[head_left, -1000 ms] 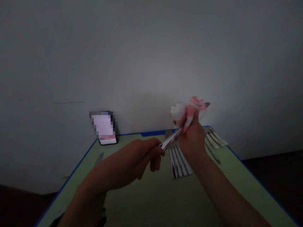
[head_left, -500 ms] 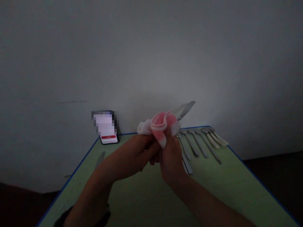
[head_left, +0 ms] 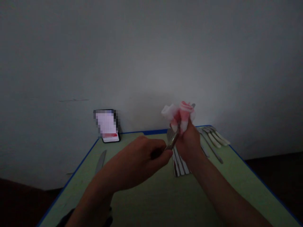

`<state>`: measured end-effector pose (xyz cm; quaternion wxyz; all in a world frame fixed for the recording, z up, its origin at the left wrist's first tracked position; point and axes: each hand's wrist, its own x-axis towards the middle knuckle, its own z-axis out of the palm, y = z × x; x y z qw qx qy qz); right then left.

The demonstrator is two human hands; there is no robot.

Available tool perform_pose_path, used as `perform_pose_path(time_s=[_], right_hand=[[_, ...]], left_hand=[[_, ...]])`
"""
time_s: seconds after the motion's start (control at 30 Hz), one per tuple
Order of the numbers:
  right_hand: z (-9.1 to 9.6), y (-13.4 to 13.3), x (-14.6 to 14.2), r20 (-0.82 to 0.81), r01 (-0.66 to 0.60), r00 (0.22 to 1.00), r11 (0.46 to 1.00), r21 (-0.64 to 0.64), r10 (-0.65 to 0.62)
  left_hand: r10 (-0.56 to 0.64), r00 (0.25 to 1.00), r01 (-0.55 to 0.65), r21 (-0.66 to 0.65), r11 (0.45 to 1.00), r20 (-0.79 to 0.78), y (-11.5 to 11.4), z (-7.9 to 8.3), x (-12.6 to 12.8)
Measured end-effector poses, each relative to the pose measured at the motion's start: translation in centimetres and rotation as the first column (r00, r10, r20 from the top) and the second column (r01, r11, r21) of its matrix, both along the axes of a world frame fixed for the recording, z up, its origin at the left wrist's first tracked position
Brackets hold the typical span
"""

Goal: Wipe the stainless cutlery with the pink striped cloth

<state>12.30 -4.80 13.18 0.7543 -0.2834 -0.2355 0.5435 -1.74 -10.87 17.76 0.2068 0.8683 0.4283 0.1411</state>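
My left hand (head_left: 142, 160) pinches the handle end of a table knife (head_left: 172, 142), which slants up and away to the right. Farther along the knife, my right hand (head_left: 189, 142) is closed on a pink and white cloth (head_left: 184, 113) wrapped around the blade. Only the blade's tip shows beyond the cloth. Below the hands, several metal knives (head_left: 181, 165) lie side by side on the table, partly hidden by my right hand.
A phone (head_left: 109, 124) leans against the wall at the back left. Another knife (head_left: 101, 160) lies by my left forearm. Spoons (head_left: 213, 148) and white-handled forks (head_left: 215, 138) are laid out at the right. The green table (head_left: 146, 201) has a blue edge.
My right hand has slid the cloth up the blade, away from my left hand, baring the knife's handle and covering most of the blade. The row of knives below now shows.
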Motion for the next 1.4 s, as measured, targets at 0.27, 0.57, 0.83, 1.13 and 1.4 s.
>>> perform_pose_path(time_s=[0.27, 0.57, 0.83, 1.13, 1.4], right_hand=[[1.7, 2.3, 5.9, -0.196, 0.169, 0.968, 0.985, 0.039, -0.158], [0.2, 1.0, 2.4, 0.149, 0.224, 0.965, 0.974, -0.04, -0.215], [-1.0, -2.7, -2.4, 0.348, 0.017, 0.937, 0.994, -0.112, 0.023], [-0.9, -0.8, -0.4, 0.319, 0.064, 0.947, 0.996, -0.055, -0.044], [-0.1, 3.6, 4.8, -0.109, 0.306, 0.946, 0.952, -0.004, -0.304]], left_hand=[[-0.035, 0.999, 0.038, -0.187, 0.982, 0.021, -1.3, 1.7, -1.8], [0.103, 0.963, -0.048, -0.216, 0.975, 0.248, 0.6, -0.7, -0.3], [0.105, 0.982, -0.089, -0.102, 0.991, 0.16, 1.6, -1.5, 0.7], [0.099, 0.995, -0.099, 0.019, 0.995, -0.017, 0.6, -0.9, 0.4], [0.056, 0.998, -0.058, -0.121, 0.991, -0.015, 0.2, 0.0, -0.8]])
